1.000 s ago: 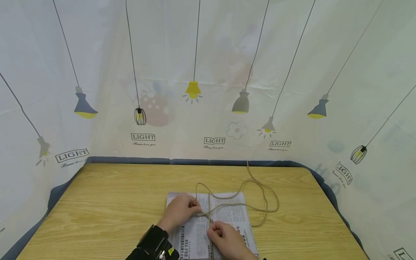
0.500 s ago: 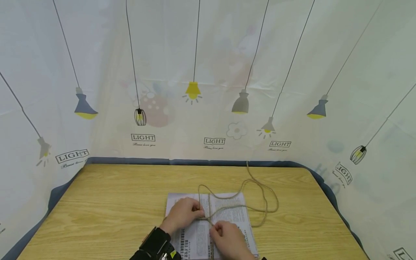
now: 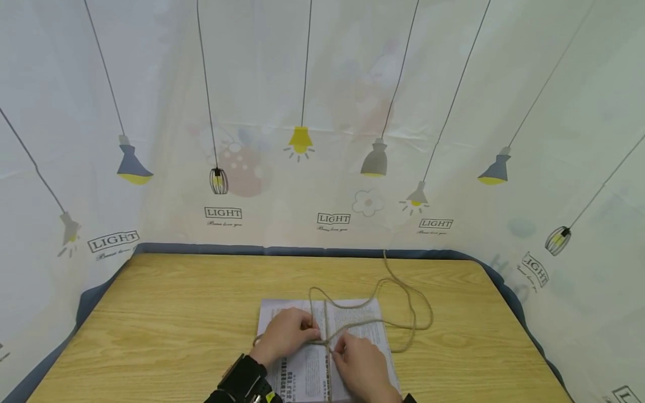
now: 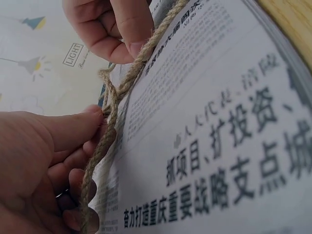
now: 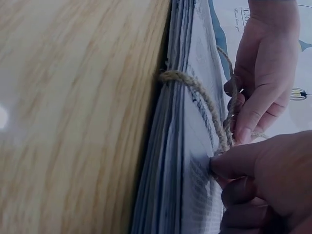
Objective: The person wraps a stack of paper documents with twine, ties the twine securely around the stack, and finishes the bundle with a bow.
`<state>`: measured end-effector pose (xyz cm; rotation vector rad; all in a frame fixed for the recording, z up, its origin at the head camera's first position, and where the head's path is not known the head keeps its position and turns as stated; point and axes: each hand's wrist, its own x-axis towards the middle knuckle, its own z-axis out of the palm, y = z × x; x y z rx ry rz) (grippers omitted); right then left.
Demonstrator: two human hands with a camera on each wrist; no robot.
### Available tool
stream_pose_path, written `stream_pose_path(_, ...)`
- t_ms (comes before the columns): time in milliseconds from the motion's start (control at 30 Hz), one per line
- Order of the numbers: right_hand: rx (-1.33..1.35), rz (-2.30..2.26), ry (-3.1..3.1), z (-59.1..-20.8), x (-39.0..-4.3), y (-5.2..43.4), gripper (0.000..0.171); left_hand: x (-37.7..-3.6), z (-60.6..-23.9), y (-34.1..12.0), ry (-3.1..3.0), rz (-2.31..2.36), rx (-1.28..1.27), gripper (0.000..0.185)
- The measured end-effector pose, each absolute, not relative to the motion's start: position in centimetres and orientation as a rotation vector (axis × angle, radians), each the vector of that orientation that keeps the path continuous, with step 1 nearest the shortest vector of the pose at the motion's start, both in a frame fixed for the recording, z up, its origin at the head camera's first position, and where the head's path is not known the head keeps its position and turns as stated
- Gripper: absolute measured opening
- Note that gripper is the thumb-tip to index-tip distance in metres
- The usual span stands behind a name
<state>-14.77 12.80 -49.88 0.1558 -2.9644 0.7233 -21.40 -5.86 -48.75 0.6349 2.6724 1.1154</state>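
Note:
A thick stack of newspapers [image 3: 305,376] lies flat on the table, wrapped lengthwise and crosswise by jute twine [image 3: 347,326]. The strands cross near the middle of the top sheet. My left hand [image 3: 286,334] rests over the left half of the stack, pinching twine between thumb and fingers just left of the crossing. Just right of the crossing, my right hand [image 3: 364,364] pinches twine close to the paper. In the left wrist view the twine [image 4: 114,100] loops upward between both hands. The right wrist view shows twine [image 5: 195,84] bent over the stack's side edge.
Loose twine trails in wide curves past the stack's right side toward the back edge of the wooden table [image 3: 176,313]. A pale curtain [image 3: 282,73] printed with hanging lamps surrounds the table's back and sides. A black wrist strap [image 3: 243,378] is on the left wrist.
Both hands have shifted slightly to the right. The twine crossing has moved a little toward the person and right. The loose twine at the back looks unchanged.

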Motion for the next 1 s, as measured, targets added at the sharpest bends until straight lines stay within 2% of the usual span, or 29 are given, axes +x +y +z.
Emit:
stream_pose_path(400,0.188,0.788,-2.945,-49.0,-14.2,13.5,0.009,-21.4,-49.2,-5.9,2.700,1.125,0.599,0.018)
stream_pose_path(600,0.172,0.828,-2.949,-48.4,-14.0,14.1,0.007,-21.4,-49.8,-6.2,2.889,1.084,0.565,0.011)
stream_pose_path(700,0.185,0.880,-2.947,-48.1,-14.0,14.5,0.008,-21.1,-49.6,-6.1,2.855,1.124,0.713,0.006)
stream_pose_path(833,0.207,0.969,-2.949,-47.7,-14.1,14.8,0.009,-20.6,-49.2,-5.6,2.627,1.158,1.005,0.017)
stream_pose_path(1000,0.235,1.077,-2.951,-47.2,-14.3,14.9,0.008,-20.0,-49.4,-4.8,2.535,1.119,1.102,0.017)
